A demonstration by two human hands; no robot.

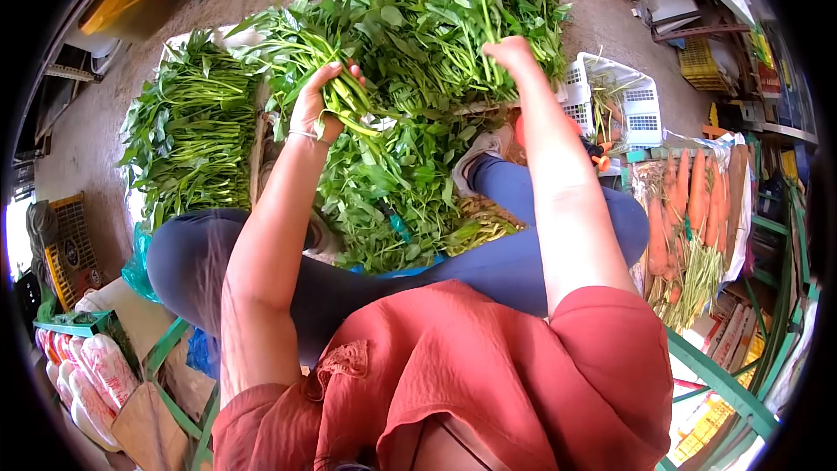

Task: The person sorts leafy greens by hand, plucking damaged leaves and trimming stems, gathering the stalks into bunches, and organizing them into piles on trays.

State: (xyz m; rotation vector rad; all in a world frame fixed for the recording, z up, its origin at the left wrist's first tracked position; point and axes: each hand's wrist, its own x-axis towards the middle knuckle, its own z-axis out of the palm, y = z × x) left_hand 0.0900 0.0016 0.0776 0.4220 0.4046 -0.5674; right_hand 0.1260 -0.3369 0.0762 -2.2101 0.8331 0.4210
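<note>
My left hand [321, 103] is closed round a bunch of water spinach [349, 98], its stem ends pointing toward me and its leaves spreading away to the upper left. Farther right, my right hand [513, 54] pinches a few stems of water spinach [488, 22] over the big leafy pile [418, 0]. The fingertips of that hand are partly hidden by the hand itself. Nearer my legs lies a loose heap of the same greens [392, 196]. On the left, neatly laid water spinach [196, 135] has its stems lined up to the right.
A white plastic basket [643, 105] with scraps stands beyond my right knee. Carrots [693, 201] lie on a stand at the right. A yellow bucket [131, 0] is at the upper left, and packed white bags [96, 375] sit at the lower left. Green frames flank me.
</note>
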